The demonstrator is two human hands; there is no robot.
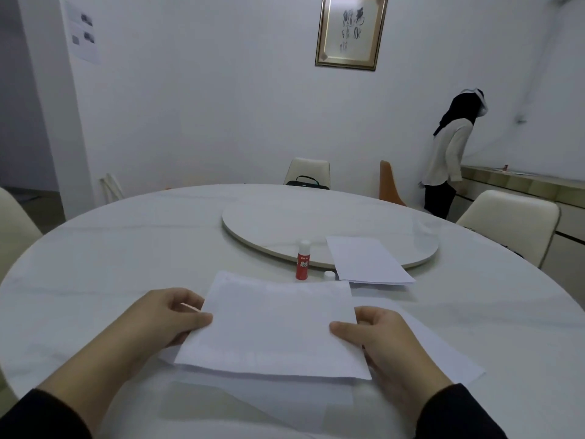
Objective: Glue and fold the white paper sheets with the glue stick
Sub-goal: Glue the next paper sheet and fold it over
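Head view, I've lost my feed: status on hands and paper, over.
Left hand and right hand pinch folded white sheet by its side edges. Glue stick upright, uncapped, cap beside it. Nothing in the way.

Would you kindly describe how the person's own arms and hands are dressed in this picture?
Both hands, the left hand and the right hand, are bare, with no gloves, rings or watch visible. Each forearm ends in a plain black long sleeve reaching the wrist, with no markings.

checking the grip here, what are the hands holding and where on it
Both hold the folded white paper: left hand at its left edge, right hand at its right edge.
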